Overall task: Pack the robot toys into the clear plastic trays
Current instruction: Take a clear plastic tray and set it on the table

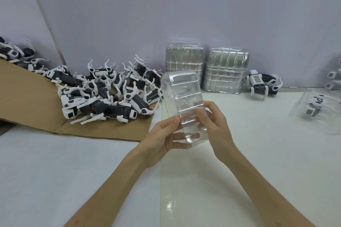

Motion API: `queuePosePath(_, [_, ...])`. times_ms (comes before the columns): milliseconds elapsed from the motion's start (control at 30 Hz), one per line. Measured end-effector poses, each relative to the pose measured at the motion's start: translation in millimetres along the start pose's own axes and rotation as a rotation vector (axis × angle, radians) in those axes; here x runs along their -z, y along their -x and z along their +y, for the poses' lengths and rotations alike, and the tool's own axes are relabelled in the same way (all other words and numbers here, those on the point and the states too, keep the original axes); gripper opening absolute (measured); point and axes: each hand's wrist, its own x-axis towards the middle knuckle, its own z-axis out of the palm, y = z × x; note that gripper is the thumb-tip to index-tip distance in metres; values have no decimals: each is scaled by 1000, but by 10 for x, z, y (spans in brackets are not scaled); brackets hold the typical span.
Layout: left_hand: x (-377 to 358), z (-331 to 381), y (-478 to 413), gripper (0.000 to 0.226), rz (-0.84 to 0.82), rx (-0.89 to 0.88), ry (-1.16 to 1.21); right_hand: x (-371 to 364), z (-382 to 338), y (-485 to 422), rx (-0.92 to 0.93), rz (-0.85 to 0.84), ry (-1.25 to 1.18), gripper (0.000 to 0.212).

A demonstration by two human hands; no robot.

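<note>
I hold one clear plastic tray (181, 94) in both hands above the middle of the table, its far end tilted up and away from me. My left hand (164, 137) grips its near left edge, thumb on top and fingers underneath. My right hand (215, 125) pinches its near right side. The tray has nothing in it. A heap of several black-and-white robot toys (110, 92) lies on flattened cardboard (31, 101) at the left. One robot toy (263, 84) stands alone at the back right.
Two stacks of clear trays (225, 71) stand against the back wall. At the right edge lies a clear tray with a robot toy inside (317, 108), with more packed toys (334, 77) behind it. The white tabletop (239, 171) spreads below my arms.
</note>
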Motion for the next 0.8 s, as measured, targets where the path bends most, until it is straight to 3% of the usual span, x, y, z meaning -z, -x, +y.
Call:
queuePosePath(200, [-22, 18, -1, 41, 71, -27, -11, -20, -2, 1, 32, 5, 11, 24])
queuePosePath(500, [-40, 35, 14, 24, 251, -96, -179, -8, 90, -2, 177, -40, 217, 40])
queuePosePath(667, [-78, 21, -2, 26, 269, -90, -195, 9, 118, -6, 213, -103, 360, 85])
queuePosePath(800, [-91, -28, -16, 24, 303, -116, -214, 8, 130, -3, 318, -111, 461, 86])
